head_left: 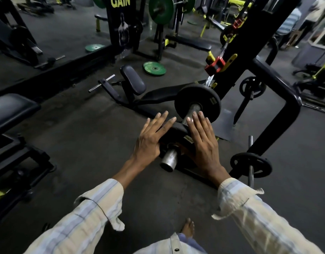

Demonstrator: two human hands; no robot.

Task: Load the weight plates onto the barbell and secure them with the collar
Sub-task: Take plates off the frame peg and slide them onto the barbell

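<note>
1. So, both hands are flat and spread, fingers straight, pressed on either side of a small black plate (174,133) sitting on the barbell sleeve (170,159).
2. Left hand (151,138) covers the plate's left face and rim, right hand (204,143) its right side, so the plate is sandwiched between the palms.
3. Sleeve's bare metal end pokes out toward the camera, below and between the wrists.
4. Further up the sleeve, just past the fingertips, sits a bigger black plate (197,103), apart from the small one.
5. Red collar (215,65) is clamped on the bar higher up, near the rack upright (249,52), well apart from both hands.
</note>
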